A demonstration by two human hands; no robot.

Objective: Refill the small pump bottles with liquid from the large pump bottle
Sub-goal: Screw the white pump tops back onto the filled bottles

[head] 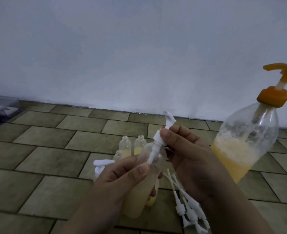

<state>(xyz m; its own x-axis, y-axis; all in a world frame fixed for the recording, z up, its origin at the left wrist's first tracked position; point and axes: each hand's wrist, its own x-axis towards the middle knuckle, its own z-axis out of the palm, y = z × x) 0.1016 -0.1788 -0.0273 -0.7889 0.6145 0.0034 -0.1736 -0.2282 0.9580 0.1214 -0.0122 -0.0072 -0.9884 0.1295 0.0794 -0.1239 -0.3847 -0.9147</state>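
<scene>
Fingers of left hand [122, 176] wrapped round small clear plastic bottle [144, 176] of pale yellow liquid, held tilted over tiled floor [43, 157]; right hand [183, 149] pinching white pump cap [159, 137] at its neck. Best: keep dip tube centred, seat collar squarely, then twist. Large orange-pumped bottle [245, 142] just right.

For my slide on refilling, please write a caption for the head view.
Left hand holds a small bottle while right hand fits its white pump.
</scene>
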